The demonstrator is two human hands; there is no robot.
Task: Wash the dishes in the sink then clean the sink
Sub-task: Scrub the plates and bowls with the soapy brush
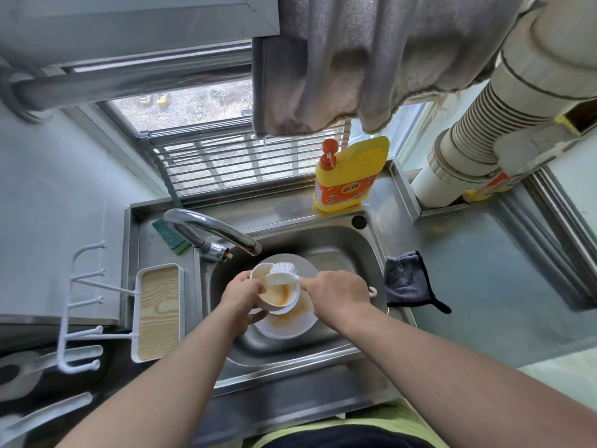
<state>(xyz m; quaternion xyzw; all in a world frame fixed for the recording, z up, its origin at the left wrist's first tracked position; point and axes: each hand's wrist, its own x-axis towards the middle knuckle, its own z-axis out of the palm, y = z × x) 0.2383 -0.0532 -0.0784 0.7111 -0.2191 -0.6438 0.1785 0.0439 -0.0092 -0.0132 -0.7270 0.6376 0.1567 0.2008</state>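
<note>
Sink (pixel 342 250): steel basin set in a steel surface (pixel 484 286), below a window.

Plate (pixel 284 328): white, lying in the basin, smeared orange-brown near its middle.

Bowl (pixel 274 294): white, small, held just above the plate and tilted toward the viewer; orange residue inside. A second small white dish appears to sit under it, though the hands hide too much to be sure.

Left hand (pixel 240 295): grips the bowl at its left rim, thumb curled over the edge and inside, the other fingers wrapped beneath.

Right hand (pixel 337 294): holds the handle of the brush (pixel 282 274), fingers curled round it, forefinger stretched along toward the head.

Brush: white, bristles pointing up and away over the bowl's far rim, its white head lying inside the bowl.

Tap (pixel 210 227): chrome, curved, spout ending just above the bowl's far side; whether water runs cannot be told.

Sponge (pixel 169 237): green and yellow, on the ledge behind the tap, left.

Detergent bottle (pixel 350 176): yellow, orange pump and label, upright on the ledge behind the sink, right.

Cloth (pixel 407 279): dark grey, lying on the surface just beside the sink's right rim.

Tray (pixel 160 313): white frame with wood-grain floor, left of the sink.

Towel (pixel 355 59): grey, hanging above the window.
</note>
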